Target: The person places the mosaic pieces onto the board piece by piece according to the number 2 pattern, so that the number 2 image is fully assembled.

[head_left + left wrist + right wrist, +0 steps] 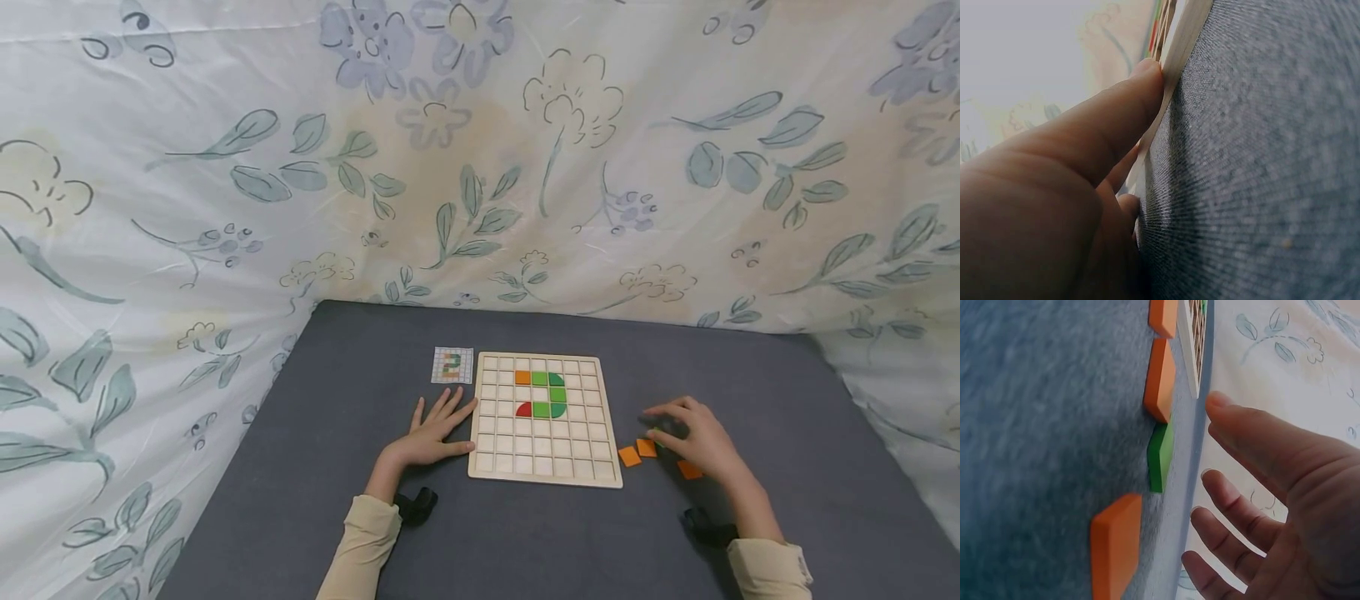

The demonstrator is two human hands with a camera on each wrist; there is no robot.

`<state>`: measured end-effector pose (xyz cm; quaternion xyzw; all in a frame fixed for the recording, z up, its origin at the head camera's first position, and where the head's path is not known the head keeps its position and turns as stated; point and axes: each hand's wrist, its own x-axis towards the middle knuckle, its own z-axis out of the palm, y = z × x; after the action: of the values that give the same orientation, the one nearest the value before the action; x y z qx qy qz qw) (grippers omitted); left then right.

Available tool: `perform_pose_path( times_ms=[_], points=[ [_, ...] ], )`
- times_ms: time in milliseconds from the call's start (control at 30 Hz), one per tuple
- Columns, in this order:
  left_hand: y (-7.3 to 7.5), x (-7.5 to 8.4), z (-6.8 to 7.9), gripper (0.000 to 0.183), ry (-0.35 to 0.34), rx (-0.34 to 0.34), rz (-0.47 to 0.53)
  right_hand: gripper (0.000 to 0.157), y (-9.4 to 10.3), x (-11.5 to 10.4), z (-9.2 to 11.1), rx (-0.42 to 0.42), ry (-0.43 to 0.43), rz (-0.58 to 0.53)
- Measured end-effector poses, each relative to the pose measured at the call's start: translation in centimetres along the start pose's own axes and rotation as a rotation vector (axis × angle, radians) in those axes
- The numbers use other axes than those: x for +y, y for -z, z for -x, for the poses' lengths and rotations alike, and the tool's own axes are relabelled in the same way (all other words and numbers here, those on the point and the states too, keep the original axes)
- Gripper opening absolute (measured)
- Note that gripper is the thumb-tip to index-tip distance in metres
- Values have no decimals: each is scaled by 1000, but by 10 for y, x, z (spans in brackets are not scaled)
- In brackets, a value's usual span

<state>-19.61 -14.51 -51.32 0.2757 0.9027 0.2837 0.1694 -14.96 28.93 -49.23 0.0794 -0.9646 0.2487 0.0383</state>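
Observation:
A wooden grid board (506, 464) lies on the dark cloth, carrying an orange square (522, 377), several green pieces (557, 395) and a red quarter-round piece (524, 409). At its left side rests my left hand (429, 439), fingers spread, with the thumb touching the board's edge (1179, 47). My right hand (699, 437) hovers right of the board, fingers loosely bent and nothing between them. Near it lie loose orange tiles (630, 456) and a green tile (1160, 456), the latter mostly hidden by the hand in the head view.
A small printed card (452, 365) showing a coloured figure on a grid lies by the board's upper left corner. Behind the dark table (570, 542) hangs a floral curtain (480, 167). Black straps with cameras (417, 507) sit on both wrists.

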Motion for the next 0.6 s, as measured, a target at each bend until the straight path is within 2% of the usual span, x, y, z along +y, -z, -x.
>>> perform_pose_path(
  times_ms=[600],
  points=[
    [-1, -1, -1, 73, 1, 3, 0, 34, 3, 16, 14, -26, -37, 5]
  ],
)
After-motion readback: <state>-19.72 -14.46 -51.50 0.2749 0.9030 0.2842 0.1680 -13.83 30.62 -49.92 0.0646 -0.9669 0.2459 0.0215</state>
